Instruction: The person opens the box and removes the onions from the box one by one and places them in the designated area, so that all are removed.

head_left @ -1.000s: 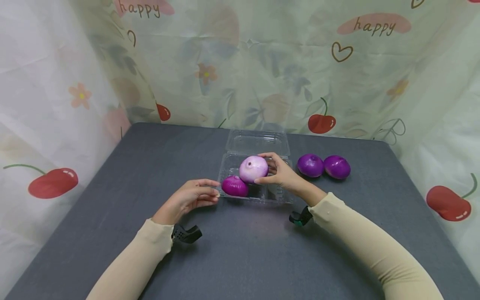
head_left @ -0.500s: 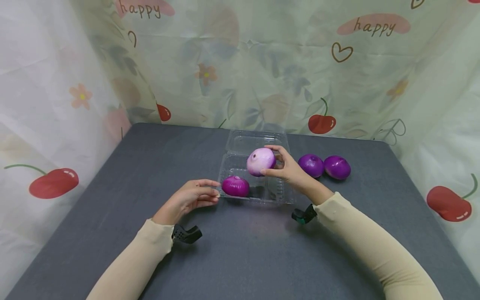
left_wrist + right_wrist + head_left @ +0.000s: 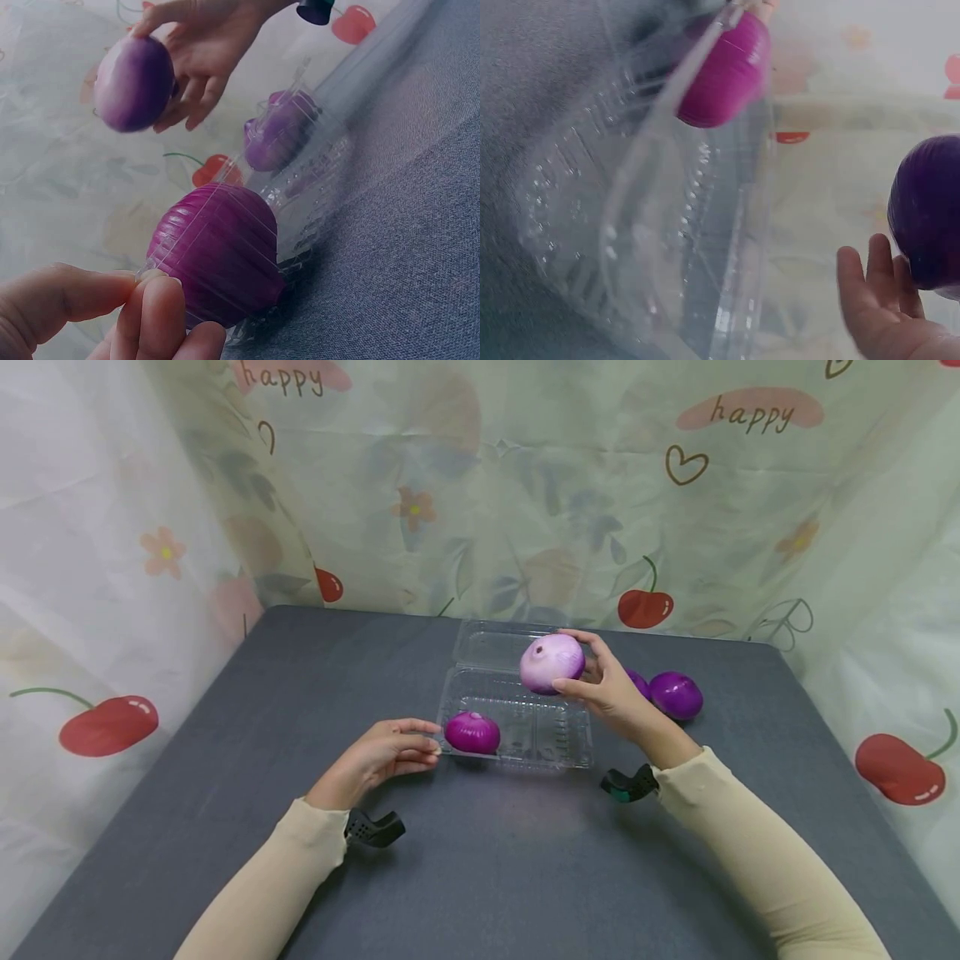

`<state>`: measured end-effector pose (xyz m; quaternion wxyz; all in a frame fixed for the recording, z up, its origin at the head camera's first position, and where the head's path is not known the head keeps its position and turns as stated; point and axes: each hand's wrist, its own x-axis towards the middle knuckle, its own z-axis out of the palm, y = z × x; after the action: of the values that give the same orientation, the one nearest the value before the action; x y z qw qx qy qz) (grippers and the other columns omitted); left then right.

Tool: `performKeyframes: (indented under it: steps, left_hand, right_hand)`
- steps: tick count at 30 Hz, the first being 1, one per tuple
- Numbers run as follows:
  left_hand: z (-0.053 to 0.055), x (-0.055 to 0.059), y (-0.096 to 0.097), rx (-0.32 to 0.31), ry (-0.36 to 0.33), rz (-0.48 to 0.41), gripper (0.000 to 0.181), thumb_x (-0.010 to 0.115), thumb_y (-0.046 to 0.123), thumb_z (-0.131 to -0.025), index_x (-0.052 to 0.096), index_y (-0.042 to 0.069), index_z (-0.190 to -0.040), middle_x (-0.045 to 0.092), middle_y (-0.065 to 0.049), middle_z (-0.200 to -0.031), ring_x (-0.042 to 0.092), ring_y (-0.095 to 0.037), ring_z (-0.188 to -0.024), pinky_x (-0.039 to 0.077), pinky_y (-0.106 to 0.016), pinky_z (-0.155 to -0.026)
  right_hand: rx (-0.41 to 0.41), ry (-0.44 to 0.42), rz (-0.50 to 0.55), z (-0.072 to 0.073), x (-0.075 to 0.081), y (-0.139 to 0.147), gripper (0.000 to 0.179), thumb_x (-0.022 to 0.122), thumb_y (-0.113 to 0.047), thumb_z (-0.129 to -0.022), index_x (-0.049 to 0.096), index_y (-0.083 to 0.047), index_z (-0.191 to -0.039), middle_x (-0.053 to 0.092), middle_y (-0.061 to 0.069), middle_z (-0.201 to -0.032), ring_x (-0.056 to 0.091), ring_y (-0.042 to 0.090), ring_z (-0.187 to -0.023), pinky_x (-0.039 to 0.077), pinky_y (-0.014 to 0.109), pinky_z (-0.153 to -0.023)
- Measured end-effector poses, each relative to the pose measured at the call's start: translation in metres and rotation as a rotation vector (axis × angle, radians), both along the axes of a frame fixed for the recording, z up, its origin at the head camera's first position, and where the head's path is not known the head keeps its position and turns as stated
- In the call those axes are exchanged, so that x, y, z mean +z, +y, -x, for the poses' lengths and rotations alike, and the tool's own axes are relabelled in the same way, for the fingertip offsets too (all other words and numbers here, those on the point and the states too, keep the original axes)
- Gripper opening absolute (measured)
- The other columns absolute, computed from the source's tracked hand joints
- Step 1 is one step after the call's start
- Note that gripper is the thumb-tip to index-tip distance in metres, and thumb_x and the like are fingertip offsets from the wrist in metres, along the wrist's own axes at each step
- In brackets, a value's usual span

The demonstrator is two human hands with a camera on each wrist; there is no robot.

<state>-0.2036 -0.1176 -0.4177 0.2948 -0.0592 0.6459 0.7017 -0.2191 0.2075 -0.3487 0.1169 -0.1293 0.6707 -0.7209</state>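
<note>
My right hand (image 3: 618, 693) grips a pale purple onion (image 3: 551, 662) by its side, raised over the back right of a clear plastic clamshell box (image 3: 558, 739). In the right wrist view the held onion (image 3: 930, 217) appears dark, with fingers beneath it. A magenta onion (image 3: 472, 732) sits in the box's front left corner. At that corner my left hand (image 3: 378, 753) pinches the box's rim between thumb and fingers, as the left wrist view shows close to the magenta onion (image 3: 221, 251).
Right of the box, two purple onions lie on the dark table (image 3: 480, 877); my right hand partly covers one, while the other onion (image 3: 677, 695) shows whole. The box's lid (image 3: 487, 645) lies folded back. A printed curtain (image 3: 510, 510) surrounds the table.
My right hand has lifted the pale onion out of the box, from beside the magenta onion, up and to the right. My left hand has stayed at the rim.
</note>
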Motion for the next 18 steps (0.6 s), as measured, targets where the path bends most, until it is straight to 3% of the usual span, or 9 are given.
performKeyframes:
  steps: [7, 18]
  left_hand:
    - [-0.001, 0.0, 0.0, 0.006, 0.002, 0.01, 0.039, 0.065, 0.006, -0.091, 0.055, -0.001, -0.128, 0.072, -0.004, -0.082, 0.07, -0.012, -0.072, 0.06, -0.032, -0.077]
    - [0.0, 0.0, 0.001, 0.003, 0.013, 0.018, 0.038, 0.065, 0.005, -0.091, 0.056, -0.001, -0.128, 0.072, -0.003, -0.08, 0.07, -0.012, -0.071, 0.059, -0.033, -0.079]
  right_hand:
    - [-0.04, 0.011, -0.003, -0.006, 0.009, 0.014, 0.063, 0.06, 0.002, -0.091, 0.033, -0.024, -0.142, 0.035, 0.011, -0.138, 0.047, 0.026, -0.119, 0.054, 0.025, -0.089]
    - [-0.055, 0.05, 0.116, -0.021, 0.007, 0.04, 0.065, 0.058, 0.005, -0.091, 0.033, -0.028, -0.141, 0.03, 0.005, -0.138, 0.044, 0.024, -0.119, 0.056, 0.03, -0.087]
